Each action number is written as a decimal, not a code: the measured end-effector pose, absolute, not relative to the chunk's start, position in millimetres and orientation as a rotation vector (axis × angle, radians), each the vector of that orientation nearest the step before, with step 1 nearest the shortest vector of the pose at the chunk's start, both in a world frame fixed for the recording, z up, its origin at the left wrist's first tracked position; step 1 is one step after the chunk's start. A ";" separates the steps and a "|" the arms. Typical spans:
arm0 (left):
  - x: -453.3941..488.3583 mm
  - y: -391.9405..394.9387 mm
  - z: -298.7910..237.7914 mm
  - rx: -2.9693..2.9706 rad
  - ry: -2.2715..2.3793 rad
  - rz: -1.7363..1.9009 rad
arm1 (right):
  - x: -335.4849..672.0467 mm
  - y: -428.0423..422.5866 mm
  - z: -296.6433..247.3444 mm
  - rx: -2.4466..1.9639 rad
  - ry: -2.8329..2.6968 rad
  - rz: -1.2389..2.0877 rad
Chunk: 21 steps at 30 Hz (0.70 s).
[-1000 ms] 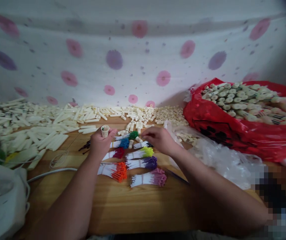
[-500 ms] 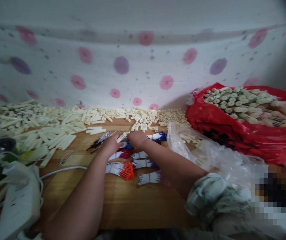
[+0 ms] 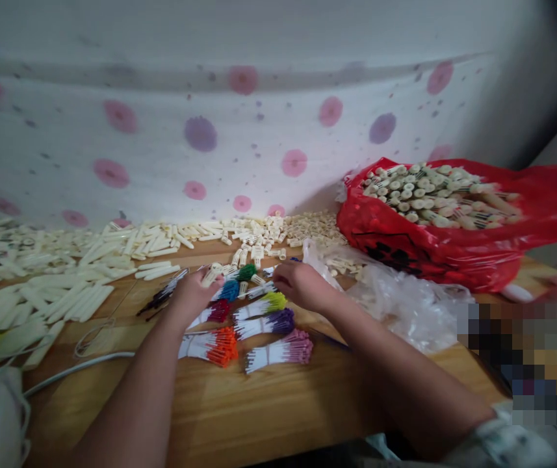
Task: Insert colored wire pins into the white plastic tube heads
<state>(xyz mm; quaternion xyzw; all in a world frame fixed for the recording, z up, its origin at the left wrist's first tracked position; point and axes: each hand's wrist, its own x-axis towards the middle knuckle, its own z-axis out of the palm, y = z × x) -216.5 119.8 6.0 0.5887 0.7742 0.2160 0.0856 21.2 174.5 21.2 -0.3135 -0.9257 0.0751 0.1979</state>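
My left hand is closed around a cream slotted plastic pen part. To its right, my right hand has its fingers curled in beside the white and coloured bundles; whatever its fingertips pinch is hidden. Bundles of thin white pen refills lie below and between the hands: orange-tipped, pink-tipped, purple-tipped, yellow-tipped, dark red-tipped, teal-tipped and green-tipped. Black-tipped refills lie left of my left hand.
Cream pen tubes are heaped at the left, and short slotted parts along the back. A red plastic bag full of pens stands at the right, behind a clear plastic bag. A white cable crosses the wooden table.
My hands were together at the pen part; now they are apart, my right hand over to the right. The view has shifted right, and more of the coloured bundles shows.
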 end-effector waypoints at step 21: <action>-137.3 95.6 20.9 2.121 1.417 1.133 | 45.6 145.9 10.8 -0.431 -1.764 1.318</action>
